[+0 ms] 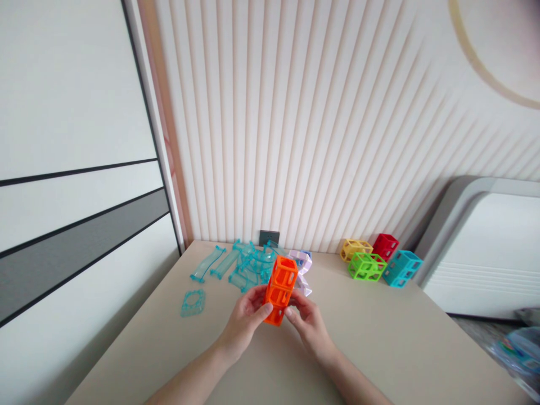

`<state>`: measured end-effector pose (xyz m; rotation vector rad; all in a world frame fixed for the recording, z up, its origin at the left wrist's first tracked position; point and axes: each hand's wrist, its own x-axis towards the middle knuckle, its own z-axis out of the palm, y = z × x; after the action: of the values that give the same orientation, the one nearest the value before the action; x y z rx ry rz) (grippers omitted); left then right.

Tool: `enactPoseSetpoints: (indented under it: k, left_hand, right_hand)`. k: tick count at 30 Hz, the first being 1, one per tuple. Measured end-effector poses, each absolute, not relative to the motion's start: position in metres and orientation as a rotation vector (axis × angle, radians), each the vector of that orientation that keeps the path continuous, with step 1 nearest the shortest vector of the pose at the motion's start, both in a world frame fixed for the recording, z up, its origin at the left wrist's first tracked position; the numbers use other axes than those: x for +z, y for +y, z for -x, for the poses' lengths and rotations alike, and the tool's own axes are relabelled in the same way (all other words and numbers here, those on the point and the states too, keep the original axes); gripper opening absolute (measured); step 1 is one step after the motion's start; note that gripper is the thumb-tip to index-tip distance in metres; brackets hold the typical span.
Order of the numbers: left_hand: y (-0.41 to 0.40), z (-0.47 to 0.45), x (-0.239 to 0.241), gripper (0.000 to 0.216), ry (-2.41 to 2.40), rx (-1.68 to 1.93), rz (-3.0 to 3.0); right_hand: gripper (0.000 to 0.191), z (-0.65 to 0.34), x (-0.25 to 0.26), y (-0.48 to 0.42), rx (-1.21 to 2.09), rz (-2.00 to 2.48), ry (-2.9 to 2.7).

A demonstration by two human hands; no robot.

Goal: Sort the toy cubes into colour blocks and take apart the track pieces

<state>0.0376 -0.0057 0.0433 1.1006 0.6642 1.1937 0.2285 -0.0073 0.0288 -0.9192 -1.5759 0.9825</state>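
Note:
An orange block tower [281, 289], built of open-sided cube frames one above another, stands tilted between my two hands near the middle of the table. My left hand [250, 315] closes on its lower left side, with the thumb across the front. On the lower right, my right hand [309, 322] grips it with thumb and curled fingers. Behind the tower lie clear teal track pieces [253, 264] in a loose heap. Pale purple pieces [301, 264] show partly behind it.
A flat teal square piece [193, 303] with a round hole lies at left. Toward the back right sit yellow [355, 249], red [385, 246], green [366, 266] and blue [403, 269] frame blocks. A ribbed wall [270, 124] with a dark socket [269, 237] borders the table [358, 337].

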Motion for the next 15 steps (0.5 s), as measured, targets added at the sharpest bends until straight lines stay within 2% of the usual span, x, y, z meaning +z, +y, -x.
enactPoseSetpoints:
  k: [4, 15]
  left_hand:
    - [-0.006, -0.0391, 0.0447, 0.051, 0.677, 1.188, -1.075]
    - [-0.007, -0.0367, 0.047, 0.053, 0.568, 1.132, -1.101]
  right_hand:
    - [0.037, -0.2283, 0.0338, -0.01, 0.976, 0.963, -1.6]
    - [0.042, -0.2269, 0.0362, -0.0145, 0.871, 0.939, -1.631]
